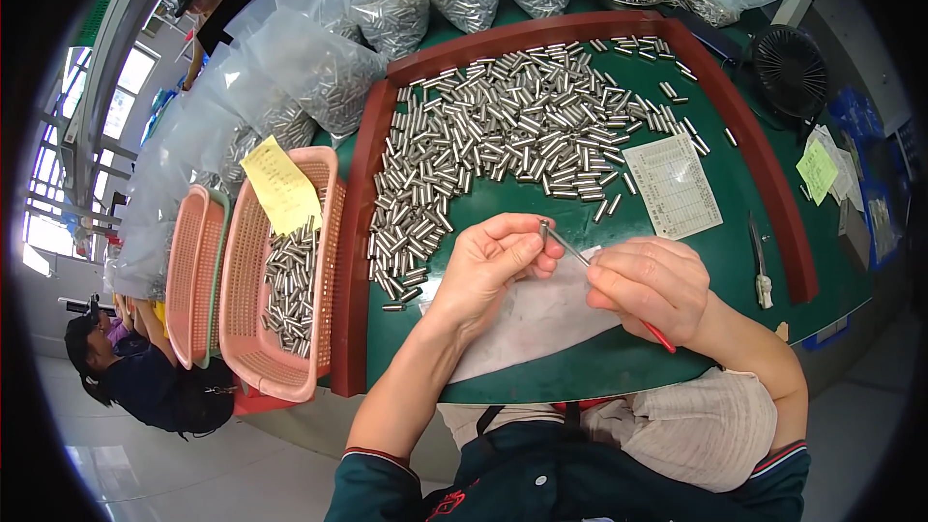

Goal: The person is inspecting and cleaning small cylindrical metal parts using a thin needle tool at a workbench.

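My left hand (pixel 488 266) pinches one small metal cylinder (pixel 544 229) between thumb and fingers, held upright above the green table top. My right hand (pixel 650 287) grips a thin pick tool with a red handle (pixel 660 336); its metal tip reaches up to the cylinder's end. Under both hands lies a pale sheet (pixel 527 324). A large heap of the same metal cylinders (pixel 503 145) is spread over the green surface just beyond my hands, inside a red-brown raised rim (pixel 353 261).
A pink basket (pixel 253 329) at left holds more cylinders and a yellow note (pixel 280 184); further baskets stand beside it. Clear bags of parts (pixel 329 68) line the back. A printed slip (pixel 674 184), a small knife (pixel 761 266) and a fan (pixel 791 66) are at right. A person sits lower left (pixel 135 372).
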A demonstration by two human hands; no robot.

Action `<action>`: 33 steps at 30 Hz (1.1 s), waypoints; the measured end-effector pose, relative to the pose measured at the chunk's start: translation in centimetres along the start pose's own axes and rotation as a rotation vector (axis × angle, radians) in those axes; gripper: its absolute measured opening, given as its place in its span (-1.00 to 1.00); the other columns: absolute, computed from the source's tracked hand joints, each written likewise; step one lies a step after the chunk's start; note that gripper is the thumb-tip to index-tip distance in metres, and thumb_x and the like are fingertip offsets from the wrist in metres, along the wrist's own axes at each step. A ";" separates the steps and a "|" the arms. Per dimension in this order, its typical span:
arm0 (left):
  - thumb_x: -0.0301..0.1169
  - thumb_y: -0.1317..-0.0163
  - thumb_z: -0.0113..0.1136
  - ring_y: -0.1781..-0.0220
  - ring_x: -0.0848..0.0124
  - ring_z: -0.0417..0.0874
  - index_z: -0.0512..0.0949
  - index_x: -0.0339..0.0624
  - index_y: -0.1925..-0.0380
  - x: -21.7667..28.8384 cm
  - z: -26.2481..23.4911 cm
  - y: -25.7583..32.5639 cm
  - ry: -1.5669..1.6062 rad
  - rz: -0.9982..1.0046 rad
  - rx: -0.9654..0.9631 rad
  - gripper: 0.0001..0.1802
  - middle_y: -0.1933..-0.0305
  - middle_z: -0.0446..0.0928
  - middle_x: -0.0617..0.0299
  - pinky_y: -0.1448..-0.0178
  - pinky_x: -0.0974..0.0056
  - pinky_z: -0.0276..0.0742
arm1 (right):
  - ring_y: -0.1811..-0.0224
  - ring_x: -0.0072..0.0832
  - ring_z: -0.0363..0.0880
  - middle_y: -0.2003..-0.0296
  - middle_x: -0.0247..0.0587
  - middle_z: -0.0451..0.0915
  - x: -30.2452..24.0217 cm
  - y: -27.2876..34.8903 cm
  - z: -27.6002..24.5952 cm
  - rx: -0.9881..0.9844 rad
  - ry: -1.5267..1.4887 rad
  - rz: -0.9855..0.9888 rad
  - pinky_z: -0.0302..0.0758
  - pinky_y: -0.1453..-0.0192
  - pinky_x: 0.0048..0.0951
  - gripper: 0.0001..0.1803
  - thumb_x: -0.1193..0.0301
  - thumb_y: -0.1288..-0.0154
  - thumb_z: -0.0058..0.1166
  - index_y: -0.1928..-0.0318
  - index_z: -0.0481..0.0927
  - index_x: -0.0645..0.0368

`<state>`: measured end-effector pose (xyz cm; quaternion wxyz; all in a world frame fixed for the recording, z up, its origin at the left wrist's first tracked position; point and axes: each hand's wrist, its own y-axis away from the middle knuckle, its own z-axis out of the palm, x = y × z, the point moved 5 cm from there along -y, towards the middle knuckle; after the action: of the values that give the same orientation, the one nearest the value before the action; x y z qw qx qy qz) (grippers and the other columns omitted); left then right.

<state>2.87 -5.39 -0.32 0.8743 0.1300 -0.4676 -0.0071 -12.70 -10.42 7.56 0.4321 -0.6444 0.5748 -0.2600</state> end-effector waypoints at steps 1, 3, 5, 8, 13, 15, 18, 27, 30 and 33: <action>-0.50 -0.22 0.09 0.35 0.51 0.58 0.50 -0.32 0.19 0.1 -0.1 0.0 0.001 0.001 0.002 -0.82 0.31 0.59 0.11 0.21 0.42 0.52 | 0.51 -0.40 0.56 0.50 -0.17 0.53 0.2 0.1 0.2 -0.010 -0.028 0.026 0.50 0.52 -0.51 -0.78 0.47 0.02 0.24 0.37 0.53 0.32; -0.46 -0.23 0.08 0.32 0.52 0.57 0.49 -0.31 0.16 0.1 -0.2 0.1 -0.027 0.000 -0.047 -0.80 0.30 0.58 0.17 0.17 0.42 0.50 | 0.50 -0.37 0.57 0.48 -0.14 0.54 0.3 0.1 0.4 -0.021 -0.059 0.053 0.53 0.49 -0.48 -0.78 0.49 0.03 0.23 0.35 0.52 0.34; -0.46 -0.24 0.08 0.33 0.52 0.56 0.49 -0.30 0.17 0.1 -0.5 0.1 0.031 0.033 -0.040 -0.80 0.31 0.57 0.19 0.16 0.42 0.49 | 0.47 -0.33 0.59 0.43 -0.09 0.54 0.4 0.1 0.7 -0.024 -0.090 0.060 0.54 0.48 -0.46 -0.76 0.51 0.04 0.21 0.32 0.52 0.35; -0.43 -0.25 0.07 0.35 0.53 0.53 0.49 -0.29 0.19 0.3 -2.0 -0.2 0.134 0.088 0.070 -0.81 0.33 0.55 0.22 0.16 0.43 0.48 | 0.44 -0.30 0.60 0.42 -0.07 0.55 -0.4 0.1 0.1 -0.056 -0.192 -0.007 0.56 0.45 -0.45 -0.75 0.49 0.03 0.20 0.32 0.52 0.36; -0.56 -0.17 0.13 0.30 0.49 0.59 0.50 -0.32 0.24 1.7 -2.0 0.2 -0.251 0.311 0.289 -0.85 0.26 0.58 0.12 0.15 0.42 0.53 | 0.35 -0.24 0.63 0.33 -0.07 0.58 0.0 0.1 -0.3 -0.090 -0.088 0.064 0.58 0.38 -0.38 -0.80 0.41 -0.19 0.08 0.22 0.49 0.27; -0.62 -0.12 0.15 0.25 0.49 0.60 0.50 -0.38 0.23 1.5 -1.0 0.2 -0.281 0.298 0.253 -0.81 0.28 0.58 0.11 0.10 0.44 0.53 | 0.38 -0.30 0.62 0.38 -0.11 0.58 0.1 -0.1 -0.2 -0.035 -0.062 0.045 0.55 0.43 -0.44 -0.79 0.38 -0.14 0.12 0.27 0.50 0.27; -0.66 -0.08 0.18 0.26 0.52 0.59 0.50 -0.38 0.25 1.1 -0.8 0.1 -0.313 0.300 0.240 -0.80 0.27 0.57 0.14 0.11 0.47 0.52 | 0.43 -0.36 0.61 0.43 -0.15 0.57 0.1 -0.2 -0.3 0.018 -0.020 0.029 0.51 0.48 -0.51 -0.78 0.35 -0.10 0.15 0.32 0.51 0.25; -0.64 -0.08 0.18 0.31 0.54 0.57 0.49 -0.36 0.28 0.6 -0.8 -0.1 -0.357 0.237 0.227 -0.83 0.30 0.57 0.18 0.16 0.49 0.52 | 0.44 -0.36 0.59 0.42 -0.17 0.57 0.6 0.2 0.2 -0.023 -0.003 0.090 0.45 0.50 -0.52 -0.77 0.37 -0.01 0.20 0.35 0.52 0.23; -0.65 -0.09 0.17 0.31 0.52 0.58 0.48 -0.34 0.29 0.6 -0.7 -0.1 -0.390 0.231 0.224 -0.83 0.31 0.58 0.15 0.16 0.46 0.53 | 0.44 -0.36 0.59 0.42 -0.18 0.57 0.6 0.2 0.2 -0.024 -0.007 0.099 0.44 0.51 -0.52 -0.77 0.38 0.03 0.21 0.36 0.52 0.23; -0.63 -0.08 0.19 0.31 0.54 0.58 0.50 -0.37 0.29 0.6 -0.7 -0.1 -0.399 0.226 0.220 -0.83 0.31 0.58 0.17 0.16 0.49 0.52 | 0.45 -0.38 0.59 0.42 -0.19 0.57 0.6 0.1 0.3 -0.024 -0.012 0.105 0.43 0.52 -0.52 -0.77 0.38 0.04 0.22 0.37 0.53 0.23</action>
<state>3.81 -5.38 -0.27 0.7405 0.1674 -0.6404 0.1161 -12.38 -10.95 7.17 0.4408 -0.6201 0.6082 -0.2263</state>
